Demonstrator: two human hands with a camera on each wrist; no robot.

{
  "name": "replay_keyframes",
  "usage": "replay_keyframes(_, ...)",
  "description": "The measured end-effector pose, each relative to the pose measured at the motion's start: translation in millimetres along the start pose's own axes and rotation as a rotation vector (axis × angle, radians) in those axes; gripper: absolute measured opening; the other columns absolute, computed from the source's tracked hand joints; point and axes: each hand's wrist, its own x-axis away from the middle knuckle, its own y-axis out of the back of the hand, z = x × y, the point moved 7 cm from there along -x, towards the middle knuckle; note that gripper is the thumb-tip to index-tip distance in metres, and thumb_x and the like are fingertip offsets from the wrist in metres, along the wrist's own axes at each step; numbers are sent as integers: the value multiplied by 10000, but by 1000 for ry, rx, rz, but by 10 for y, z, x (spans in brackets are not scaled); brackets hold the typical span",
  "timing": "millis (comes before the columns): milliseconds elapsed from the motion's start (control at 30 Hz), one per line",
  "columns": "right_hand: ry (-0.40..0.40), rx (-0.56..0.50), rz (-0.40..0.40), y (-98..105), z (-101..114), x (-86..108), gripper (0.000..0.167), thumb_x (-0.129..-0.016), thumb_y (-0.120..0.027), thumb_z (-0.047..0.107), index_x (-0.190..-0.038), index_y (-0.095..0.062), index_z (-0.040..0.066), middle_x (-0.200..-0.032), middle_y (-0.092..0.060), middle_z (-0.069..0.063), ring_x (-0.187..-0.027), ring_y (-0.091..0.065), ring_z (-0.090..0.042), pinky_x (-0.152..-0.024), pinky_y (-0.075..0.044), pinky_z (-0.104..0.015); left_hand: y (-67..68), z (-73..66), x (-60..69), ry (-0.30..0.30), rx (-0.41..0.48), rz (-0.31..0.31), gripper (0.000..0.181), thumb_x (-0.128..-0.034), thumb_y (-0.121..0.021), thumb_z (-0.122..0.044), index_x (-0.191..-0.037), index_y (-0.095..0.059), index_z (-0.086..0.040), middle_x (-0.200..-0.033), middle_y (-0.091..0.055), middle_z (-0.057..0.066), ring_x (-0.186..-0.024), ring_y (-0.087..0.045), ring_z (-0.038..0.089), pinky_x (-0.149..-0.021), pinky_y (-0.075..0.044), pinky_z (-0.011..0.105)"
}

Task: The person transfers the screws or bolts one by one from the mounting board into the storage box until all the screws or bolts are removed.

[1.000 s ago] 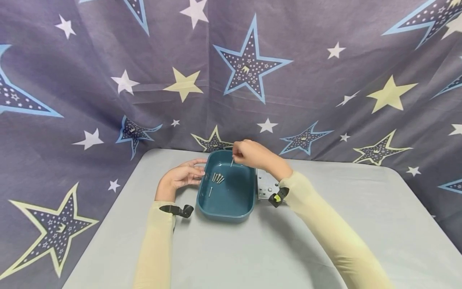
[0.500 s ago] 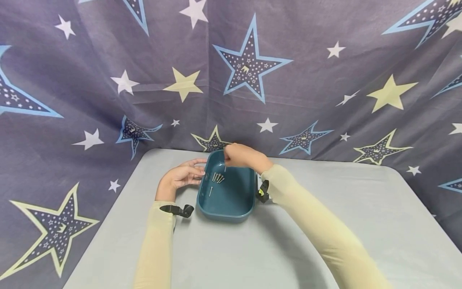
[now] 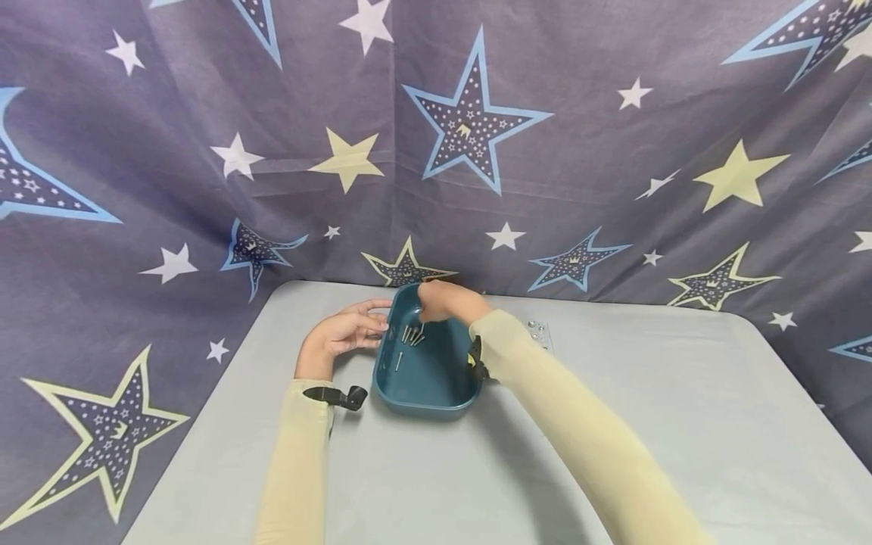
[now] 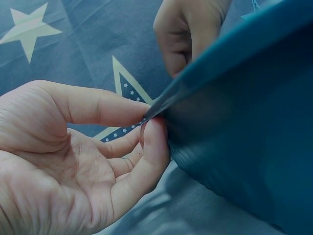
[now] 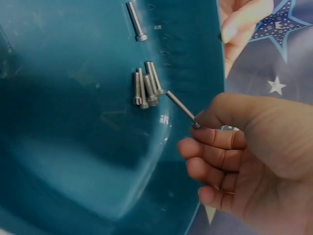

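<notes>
A teal plastic tray (image 3: pixel 429 386) lies on the table, its inside facing up. My left hand (image 3: pixel 350 330) is at its left side; in the left wrist view, thumb and finger pinch the tray's rim (image 4: pixel 195 71). My right hand (image 3: pixel 443 301) reaches into the far part of the tray. Between thumb and forefinger it pinches a metal screw (image 5: pixel 181 107) by the head, the threaded end pointing at a bunch of similar screws (image 5: pixel 146 90) on the tray floor. One more screw (image 5: pixel 136 22) lies apart from the bunch.
A metal plate (image 3: pixel 541 331) with small round fittings lies right of the tray, partly covered by the right sleeve (image 3: pixel 545 386). The pale grey table (image 3: pixel 422 484) meets a star-patterned curtain (image 3: pixel 586 151) just behind the tray.
My right hand has moved left and down into the tray with the screw, closer to the bunch. The left hand and the tray have stayed put.
</notes>
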Motion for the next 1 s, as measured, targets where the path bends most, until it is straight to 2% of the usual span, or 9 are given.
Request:
replay_keyframes(33, -17, 6, 11, -18, 2, -9, 98, -969, -663, 174, -957, -647, 78, -830, -585, 3, -730, -514, -137, -701, -484, -281, -1, 1, 0, 1, 1, -1, 695, -965, -452, 116, -1581, -144, 22, -1033, -701, -2, -760, -679, 73, -708, -588, 232)
replay_keyframes(100, -44, 2, 31, -50, 10, -24, 181, -972, -666, 186, -1083, -682, 44, -918, -667, -36, -773, -571, -157, -742, -520, -298, -3, 3, 0, 2, 3, -1, 693, -968, -448, 118, -1582, -142, 22, -1035, -702, -3, -758, -678, 72, -704, -587, 231)
replay_keyframes(167, -60, -15, 48, -77, 20, -32, 212, -969, -667, 177, -1122, -688, 32, -976, -720, -77, -805, -627, -184, -748, -534, -303, -6, 3, 1, 3, 6, -1, 691, -970, -446, 120, -1583, -141, 21, -1041, -705, -2, -762, -681, 73, -705, -589, 234)
replay_keyframes(300, -88, -64, 82, -135, 19, -32, 66, -954, -650, 122, -954, -668, 59, -988, -755, -165, -809, -672, -244, -663, -488, -282, -5, 4, 0, 3, 15, -1, 693, -971, -448, 122, -1585, -142, 19, -1049, -712, 4, -774, -691, 80, -707, -595, 240)
replay_keyframes(400, -113, -83, 96, -178, -10, -29, 162, -948, -628, 96, -790, -593, 100, -898, -737, -171, -742, -633, -240, -604, -434, -265, -1, 5, 1, 4, 17, -4, 696, -970, -452, 122, -1585, -146, 16, -1050, -714, 7, -771, -693, 81, -698, -596, 239)
replay_keyframes(467, -130, -87, 98, -202, -37, -31, 221, -946, -621, 92, -738, -551, 118, -811, -699, -142, -701, -605, -223, -583, -416, -255, 0, 7, 0, 4, 13, -5, 697, -971, -456, 119, -1587, -147, 15, -1051, -711, 6, -768, -688, 78, -692, -594, 235)
replay_keyframes(600, -159, -102, 113, -250, -91, -51, 244, -949, -619, 97, -720, -541, 121, -715, -613, -79, -672, -570, -199, -567, -402, -251, 3, 10, -4, 1, 3, -4, 697, -974, -457, 113, -1589, -145, 16, -1058, -704, 3, -765, -678, 71, -687, -588, 228)
replay_keyframes(1000, -213, -113, 164, -374, -212, -111, 244, -937, -601, 77, -697, -571, 102, -596, -555, -26, -468, -444, -107, -573, -418, -264, 29, 29, -17, 0, -10, -5, 692, -974, -457, 112, -1588, -153, 13, -1076, -696, -1, -772, -680, 64, -713, -590, 230)
